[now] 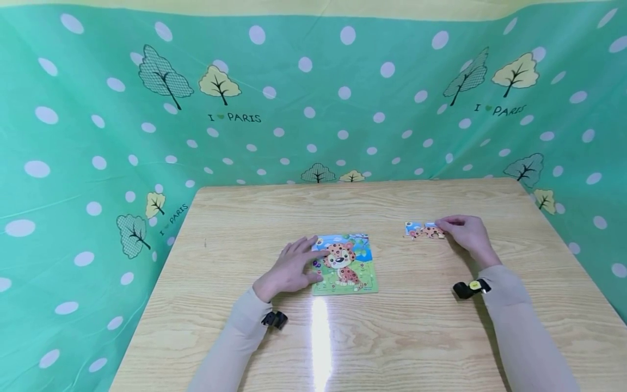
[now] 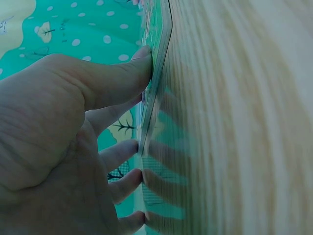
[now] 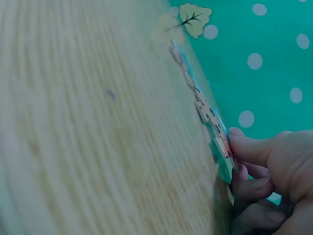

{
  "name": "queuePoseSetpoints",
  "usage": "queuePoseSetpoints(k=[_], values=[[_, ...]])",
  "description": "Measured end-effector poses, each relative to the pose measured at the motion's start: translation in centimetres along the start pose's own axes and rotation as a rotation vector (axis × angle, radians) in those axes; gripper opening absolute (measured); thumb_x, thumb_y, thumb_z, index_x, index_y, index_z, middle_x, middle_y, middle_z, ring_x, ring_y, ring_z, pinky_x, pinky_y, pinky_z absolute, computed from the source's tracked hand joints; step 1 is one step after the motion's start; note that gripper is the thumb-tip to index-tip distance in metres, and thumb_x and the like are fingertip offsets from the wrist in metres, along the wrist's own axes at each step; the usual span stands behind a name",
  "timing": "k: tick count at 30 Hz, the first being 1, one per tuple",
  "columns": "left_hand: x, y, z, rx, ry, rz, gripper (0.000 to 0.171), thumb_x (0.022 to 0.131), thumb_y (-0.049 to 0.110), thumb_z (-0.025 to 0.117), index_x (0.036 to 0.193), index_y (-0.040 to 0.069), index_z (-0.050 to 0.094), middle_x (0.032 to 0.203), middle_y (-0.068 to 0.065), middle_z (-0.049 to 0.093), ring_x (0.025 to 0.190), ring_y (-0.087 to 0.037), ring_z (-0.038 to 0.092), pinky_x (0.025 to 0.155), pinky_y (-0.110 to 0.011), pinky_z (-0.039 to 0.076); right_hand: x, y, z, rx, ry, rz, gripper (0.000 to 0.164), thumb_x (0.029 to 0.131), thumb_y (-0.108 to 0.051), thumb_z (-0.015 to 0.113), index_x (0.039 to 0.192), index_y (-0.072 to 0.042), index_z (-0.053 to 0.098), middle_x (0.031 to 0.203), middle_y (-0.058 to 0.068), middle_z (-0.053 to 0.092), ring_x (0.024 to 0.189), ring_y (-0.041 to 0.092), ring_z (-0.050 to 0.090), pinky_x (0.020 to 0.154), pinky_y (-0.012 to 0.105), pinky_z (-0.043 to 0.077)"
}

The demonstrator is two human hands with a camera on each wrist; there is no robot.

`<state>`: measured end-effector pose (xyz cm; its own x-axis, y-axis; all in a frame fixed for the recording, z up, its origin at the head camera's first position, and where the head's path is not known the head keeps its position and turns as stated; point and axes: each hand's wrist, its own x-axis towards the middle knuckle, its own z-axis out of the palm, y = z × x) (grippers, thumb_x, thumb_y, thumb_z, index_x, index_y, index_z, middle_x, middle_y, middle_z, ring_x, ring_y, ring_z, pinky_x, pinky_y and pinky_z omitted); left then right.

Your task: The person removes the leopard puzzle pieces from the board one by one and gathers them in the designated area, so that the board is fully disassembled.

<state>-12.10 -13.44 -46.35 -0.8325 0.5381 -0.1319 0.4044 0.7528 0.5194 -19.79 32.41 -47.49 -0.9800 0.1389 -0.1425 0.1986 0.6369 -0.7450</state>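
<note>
A square picture puzzle board with a spotted cartoon leopard lies flat on the table. My left hand rests at its left side with fingers spread, the thumb and index finger touching the board. In the left wrist view the thumb presses on the board's edge. To the right lie a few joined jigsaw pieces with blue sky and spotted fur. My right hand pinches the jigsaw piece at their right end between thumb and fingers; it looks slightly raised in the right wrist view.
The light wooden table has a bright glare strip in front of the board. A green dotted cloth hangs behind and along the sides. Each wrist carries a small black camera, such as the right one.
</note>
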Motion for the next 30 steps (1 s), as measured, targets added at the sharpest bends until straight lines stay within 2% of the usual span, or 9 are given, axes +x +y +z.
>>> queuePoseSetpoints(k=[7, 13, 17, 22, 24, 30], values=[[0.0, -0.1, 0.1, -0.007, 0.004, -0.001, 0.064, 0.096, 0.033, 0.074, 0.155, 0.023, 0.051, 0.17, -0.014, 0.019, 0.155, -0.04, 0.012, 0.122, -0.064, 0.004, 0.3, 0.0, 0.3, -0.082, 0.017, -0.042, 0.05, 0.102, -0.042, 0.066, 0.123, 0.003, 0.07, 0.123, 0.027, 0.067, 0.116, 0.043, 0.059, 0.097, 0.056, 0.046], [0.1, -0.2, 0.2, -0.009, 0.004, -0.005, 0.064, 0.096, 0.033, 0.073, 0.155, 0.024, 0.05, 0.17, -0.013, 0.019, 0.156, -0.039, 0.011, 0.123, -0.063, 0.004, -0.3, -0.6, 0.9, -0.075, 0.041, -0.092, 0.047, 0.103, -0.041, 0.064, 0.122, 0.001, 0.07, 0.118, 0.024, 0.069, 0.108, 0.039, 0.061, 0.09, 0.05, 0.048], [0.0, -0.2, 0.3, -0.006, 0.005, -0.008, 0.064, 0.096, 0.033, 0.074, 0.155, 0.024, 0.05, 0.171, -0.012, 0.019, 0.156, -0.039, 0.011, 0.123, -0.063, 0.004, -1.0, -1.5, 1.9, -0.07, 0.052, -0.178, 0.04, 0.103, -0.037, 0.066, 0.117, 0.001, 0.072, 0.111, 0.021, 0.071, 0.101, 0.035, 0.063, 0.085, 0.041, 0.048], [0.1, -0.2, 0.3, 0.0, 0.004, -0.009, 0.064, 0.096, 0.034, 0.074, 0.155, 0.025, 0.05, 0.171, -0.012, 0.019, 0.156, -0.039, 0.011, 0.123, -0.063, 0.004, -1.7, -3.1, 4.1, -0.059, 0.065, -0.318, 0.027, 0.1, -0.027, 0.071, 0.106, -0.001, 0.077, 0.097, 0.014, 0.075, 0.089, 0.028, 0.065, 0.077, 0.032, 0.048], [0.1, -0.1, 0.4, 0.001, 0.005, -0.009, 0.064, 0.096, 0.034, 0.073, 0.155, 0.024, 0.05, 0.171, -0.012, 0.019, 0.156, -0.039, 0.011, 0.123, -0.063, 0.004, -2.1, -3.9, 5.0, -0.051, 0.048, -0.352, 0.024, 0.099, -0.024, 0.072, 0.105, -0.002, 0.078, 0.095, 0.012, 0.075, 0.087, 0.026, 0.066, 0.076, 0.033, 0.049], [0.1, -0.2, 0.4, 0.013, 0.008, -0.009, 0.064, 0.096, 0.033, 0.073, 0.155, 0.024, 0.05, 0.17, -0.012, 0.02, 0.156, -0.039, 0.012, 0.123, -0.062, 0.005, -3.1, -6.3, 8.0, -0.046, -0.087, -0.392, 0.019, 0.099, -0.022, 0.072, 0.107, -0.006, 0.078, 0.099, 0.007, 0.076, 0.086, 0.023, 0.066, 0.077, 0.038, 0.051]])
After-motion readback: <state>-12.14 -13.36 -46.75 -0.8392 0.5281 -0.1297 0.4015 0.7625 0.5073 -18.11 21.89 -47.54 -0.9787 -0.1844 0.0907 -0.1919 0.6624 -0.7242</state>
